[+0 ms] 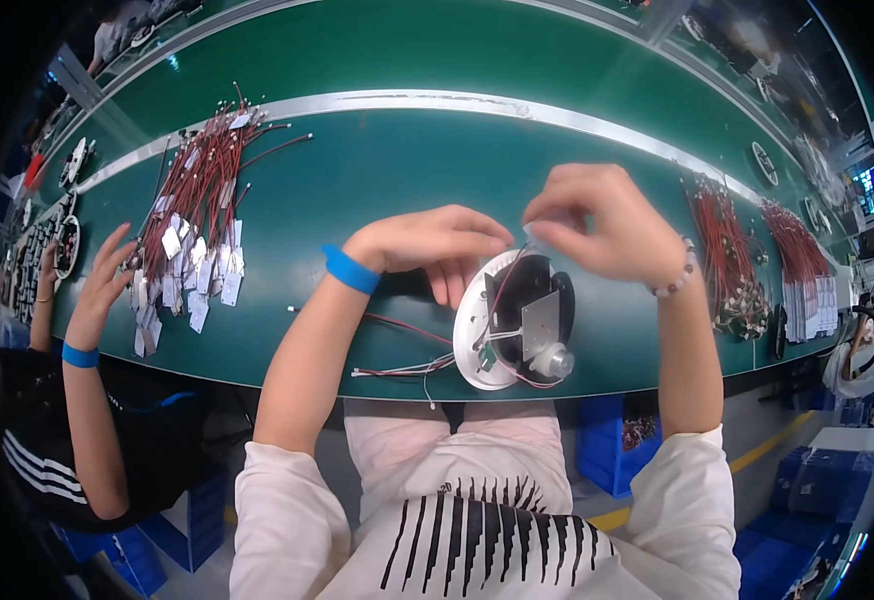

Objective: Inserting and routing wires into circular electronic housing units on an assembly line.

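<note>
A round white housing (469, 335) stands tilted near the table's front edge. Its black inside bears a silver plate (542, 325), a clear round knob-like part (555, 362) and thin red, black and white wires, some trailing left across the table. My left hand (442, 245) reaches over the housing's upper left rim with its fingers stretched out; I cannot tell whether they touch it. Above the housing's upper right, my right hand (602, 225) is closed in a pinch on a small pale piece (547, 228), mostly hidden by the fingers. A thin wire runs from there into the housing.
Red wire bundles (207, 190) with silver plates lie at the left, and more bundles (722, 250) at the right. A metal rail (407, 100) crosses the green table (377, 170). At the far left a co-worker's hand (105, 275) is raised. Blue bins (612, 450) stand below.
</note>
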{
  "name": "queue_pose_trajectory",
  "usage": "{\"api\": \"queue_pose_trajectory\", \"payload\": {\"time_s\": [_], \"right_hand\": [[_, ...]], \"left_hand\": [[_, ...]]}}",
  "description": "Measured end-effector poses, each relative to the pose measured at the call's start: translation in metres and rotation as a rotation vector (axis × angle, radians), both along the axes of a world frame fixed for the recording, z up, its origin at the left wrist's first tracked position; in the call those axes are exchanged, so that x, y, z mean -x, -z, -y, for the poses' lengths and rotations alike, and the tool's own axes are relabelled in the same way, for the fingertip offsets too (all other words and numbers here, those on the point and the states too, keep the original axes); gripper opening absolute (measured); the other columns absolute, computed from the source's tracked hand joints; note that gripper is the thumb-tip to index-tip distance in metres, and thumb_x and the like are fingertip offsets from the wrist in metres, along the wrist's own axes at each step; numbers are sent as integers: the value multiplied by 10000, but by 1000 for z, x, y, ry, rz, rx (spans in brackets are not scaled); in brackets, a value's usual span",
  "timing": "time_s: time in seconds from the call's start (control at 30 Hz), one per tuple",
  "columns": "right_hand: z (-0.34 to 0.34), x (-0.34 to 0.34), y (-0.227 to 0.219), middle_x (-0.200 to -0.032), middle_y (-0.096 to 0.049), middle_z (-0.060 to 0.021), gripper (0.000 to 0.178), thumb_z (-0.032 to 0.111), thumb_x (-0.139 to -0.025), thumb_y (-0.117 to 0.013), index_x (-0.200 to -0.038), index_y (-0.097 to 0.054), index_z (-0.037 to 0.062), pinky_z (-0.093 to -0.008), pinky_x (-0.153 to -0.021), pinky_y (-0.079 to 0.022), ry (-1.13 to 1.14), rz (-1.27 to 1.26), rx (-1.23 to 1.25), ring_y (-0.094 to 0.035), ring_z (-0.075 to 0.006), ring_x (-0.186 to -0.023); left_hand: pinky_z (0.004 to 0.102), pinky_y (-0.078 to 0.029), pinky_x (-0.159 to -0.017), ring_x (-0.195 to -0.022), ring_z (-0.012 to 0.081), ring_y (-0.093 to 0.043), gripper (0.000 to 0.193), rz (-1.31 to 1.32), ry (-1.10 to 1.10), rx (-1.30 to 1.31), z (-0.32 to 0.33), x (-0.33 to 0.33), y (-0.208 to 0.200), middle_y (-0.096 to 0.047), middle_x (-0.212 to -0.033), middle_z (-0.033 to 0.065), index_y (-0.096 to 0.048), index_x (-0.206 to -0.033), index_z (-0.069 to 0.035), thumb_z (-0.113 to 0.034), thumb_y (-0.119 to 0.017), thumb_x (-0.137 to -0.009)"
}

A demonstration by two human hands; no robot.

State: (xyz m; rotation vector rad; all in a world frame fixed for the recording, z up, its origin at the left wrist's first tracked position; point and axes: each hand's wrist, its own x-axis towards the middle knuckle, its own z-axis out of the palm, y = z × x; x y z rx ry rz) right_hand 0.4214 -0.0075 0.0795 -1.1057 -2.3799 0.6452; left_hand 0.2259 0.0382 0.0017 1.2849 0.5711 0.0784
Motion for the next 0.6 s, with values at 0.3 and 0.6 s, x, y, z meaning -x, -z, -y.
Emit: {"api": "queue_pose_trajectory", "payload": {"time_s": [0.3,0.6], "right_hand": [[37,4,-10,-587,-498,-73,97,-1,-648,-619,-744,-607,13,-249,-462,-364,112,11,-87,-469,-158,-495],[42,15,-17,-612,-524,-74,102,-21,-641,-617,-736,-602,14,-252,-451,-380,-17,53,-82,-499,-173,-496]], "left_hand": [[218,-511,-443,-545,148,-607,520,134,191,-24,3,3,-14,-613,-745,128,-351,-1180,104,-122,-569,-764],[208,-492,-435,-503,129,-571,374,116,-66,-41,13,-6,-14,-589,-696,123,-525,-979,102,-193,-554,-752]]}}
